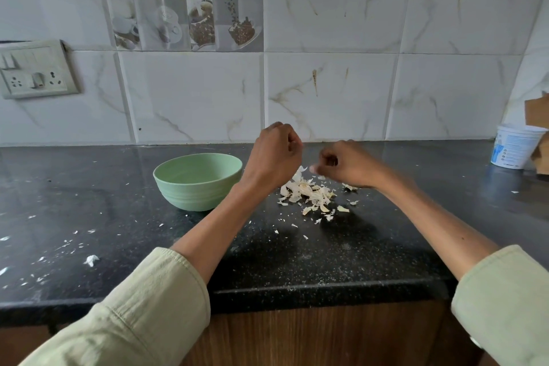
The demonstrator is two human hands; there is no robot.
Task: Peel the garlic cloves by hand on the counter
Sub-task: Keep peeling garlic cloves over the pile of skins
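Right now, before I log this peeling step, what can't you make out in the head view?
- Left hand: curled; fingers hide whatever it grips.
- Right hand: motion-blurred; the pale bit at its fingertips could be clove or skin.
- Green bowl: near wall hides its bottom.
- Peel pile: pieces too small to spot unpeeled cloves.
- White tub: print unreadable.
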